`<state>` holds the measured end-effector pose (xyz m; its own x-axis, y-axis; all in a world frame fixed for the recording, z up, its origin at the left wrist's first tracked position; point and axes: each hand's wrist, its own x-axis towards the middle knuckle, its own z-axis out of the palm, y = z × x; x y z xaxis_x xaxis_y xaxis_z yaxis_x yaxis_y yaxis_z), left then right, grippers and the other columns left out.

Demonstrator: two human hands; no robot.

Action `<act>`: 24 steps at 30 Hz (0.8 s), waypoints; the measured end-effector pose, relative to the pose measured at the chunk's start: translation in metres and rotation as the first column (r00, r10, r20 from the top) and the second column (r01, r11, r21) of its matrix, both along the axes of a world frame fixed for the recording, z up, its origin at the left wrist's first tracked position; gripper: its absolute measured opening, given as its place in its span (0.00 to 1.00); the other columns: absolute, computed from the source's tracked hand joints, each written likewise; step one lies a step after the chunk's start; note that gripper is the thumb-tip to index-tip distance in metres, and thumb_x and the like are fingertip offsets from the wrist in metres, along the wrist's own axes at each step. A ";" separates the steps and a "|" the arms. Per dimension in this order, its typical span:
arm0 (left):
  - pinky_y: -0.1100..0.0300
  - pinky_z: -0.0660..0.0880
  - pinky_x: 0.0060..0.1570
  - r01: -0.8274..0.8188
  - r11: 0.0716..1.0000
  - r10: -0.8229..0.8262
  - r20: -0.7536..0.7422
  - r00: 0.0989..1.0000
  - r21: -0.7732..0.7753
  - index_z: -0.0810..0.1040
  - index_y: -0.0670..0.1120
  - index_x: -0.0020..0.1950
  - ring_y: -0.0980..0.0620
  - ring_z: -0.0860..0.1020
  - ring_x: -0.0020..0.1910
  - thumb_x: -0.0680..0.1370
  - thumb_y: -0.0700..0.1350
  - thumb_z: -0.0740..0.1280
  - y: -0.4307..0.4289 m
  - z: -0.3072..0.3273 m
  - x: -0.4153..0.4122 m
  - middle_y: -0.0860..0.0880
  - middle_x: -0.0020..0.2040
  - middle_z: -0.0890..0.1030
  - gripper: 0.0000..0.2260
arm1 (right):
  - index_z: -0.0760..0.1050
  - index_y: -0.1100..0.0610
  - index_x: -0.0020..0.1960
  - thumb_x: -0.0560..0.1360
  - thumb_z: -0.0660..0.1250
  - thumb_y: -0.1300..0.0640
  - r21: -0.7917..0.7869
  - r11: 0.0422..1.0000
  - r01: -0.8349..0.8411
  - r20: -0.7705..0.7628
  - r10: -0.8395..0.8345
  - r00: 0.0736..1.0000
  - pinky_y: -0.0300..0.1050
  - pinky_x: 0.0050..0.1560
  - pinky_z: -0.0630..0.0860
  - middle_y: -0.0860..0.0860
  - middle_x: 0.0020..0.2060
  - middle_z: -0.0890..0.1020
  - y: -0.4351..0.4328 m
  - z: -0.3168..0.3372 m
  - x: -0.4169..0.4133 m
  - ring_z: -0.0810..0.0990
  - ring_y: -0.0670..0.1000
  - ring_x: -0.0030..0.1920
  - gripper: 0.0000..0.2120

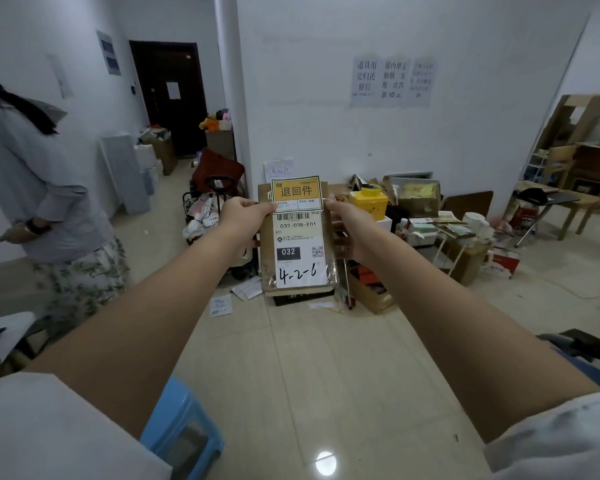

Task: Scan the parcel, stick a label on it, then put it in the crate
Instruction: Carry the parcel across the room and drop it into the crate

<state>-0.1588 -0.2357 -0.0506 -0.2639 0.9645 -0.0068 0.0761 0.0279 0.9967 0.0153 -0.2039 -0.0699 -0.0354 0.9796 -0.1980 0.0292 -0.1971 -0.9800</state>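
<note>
Head view
Parcel: a brown parcel point(297, 237) held upright in the air at arm's length, above the tiled floor point(326, 358), its labelled face toward the camera.
Left hand: the left hand point(239, 220) has its grip closed on the parcel's left edge, thumb on the front near the top.
Right hand: the right hand point(352, 230) has its grip closed on the parcel's right edge, fingers behind it.
Labels: a white label point(300, 251) covers most of the parcel's front, printed with a barcode, "032-038-E01", a black "032" block and a QR code, with "4-2-6" handwritten at the bottom. A yellow label point(297, 192) sits at the top of the parcel, overlapping the white one's upper edge; both thumbs touch its lower corners.
Containers: a black crate point(303, 298) shows just below the parcel's lower edge, on the floor; its contents are hidden by the parcel. A yellow box point(369, 202) stands right of the parcel, behind the right hand. An open carton point(369, 294) lies on the floor at the parcel's lower right; what is in it is unclear.
Around: loose papers point(236, 296) lie on the floor at the parcel's lower left. A blue stool point(181, 427) stands near the camera, well below the parcel. Another person point(49, 188) stands far left of the parcel. Printed notices point(394, 81) hang on the wall above and right of it.
</note>
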 end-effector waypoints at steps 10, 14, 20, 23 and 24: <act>0.57 0.74 0.34 0.008 1.000 -0.008 0.004 1.000 0.005 0.70 0.44 0.54 0.56 0.77 0.39 0.76 0.45 0.69 0.082 -0.009 0.023 0.50 0.42 0.78 0.11 | 0.75 0.55 0.49 0.75 0.64 0.47 -0.021 0.999 0.034 -0.028 -0.035 0.999 0.62 0.69 0.66 0.55 0.56 0.80 0.079 -0.012 0.022 0.74 0.60 0.65 0.11; 0.55 0.76 0.36 0.040 0.999 -0.039 0.051 0.998 -0.027 0.70 0.44 0.55 0.54 0.77 0.39 0.76 0.45 0.69 0.138 -0.020 0.022 0.48 0.44 0.79 0.12 | 0.75 0.59 0.57 0.75 0.66 0.49 -0.031 0.998 0.059 -0.008 -0.059 0.998 0.57 0.58 0.76 0.55 0.53 0.81 0.132 -0.017 0.024 0.78 0.59 0.59 0.16; 0.57 0.73 0.33 0.032 0.999 -0.029 0.083 0.996 -0.034 0.71 0.44 0.54 0.53 0.77 0.37 0.76 0.45 0.69 0.246 -0.013 0.001 0.48 0.43 0.79 0.11 | 0.73 0.61 0.61 0.75 0.67 0.51 0.006 0.999 0.040 -0.013 -0.040 0.999 0.45 0.33 0.76 0.57 0.53 0.81 0.242 -0.006 0.005 0.81 0.55 0.44 0.20; 0.58 0.72 0.31 0.019 0.999 -0.016 0.079 0.997 -0.031 0.71 0.44 0.54 0.54 0.76 0.37 0.76 0.44 0.69 0.303 -0.003 -0.014 0.50 0.39 0.77 0.11 | 0.74 0.61 0.57 0.75 0.67 0.50 0.013 0.999 0.044 -0.015 -0.044 0.999 0.48 0.41 0.78 0.58 0.57 0.81 0.301 0.000 -0.011 0.81 0.58 0.50 0.17; 0.58 0.72 0.31 0.021 0.999 -0.018 0.073 0.997 -0.037 0.71 0.44 0.54 0.52 0.77 0.37 0.76 0.44 0.70 0.322 -0.001 -0.018 0.50 0.39 0.77 0.11 | 0.75 0.60 0.56 0.74 0.67 0.50 0.015 0.999 0.049 -0.017 -0.049 0.999 0.49 0.44 0.79 0.58 0.57 0.81 0.319 0.001 -0.016 0.81 0.58 0.51 0.16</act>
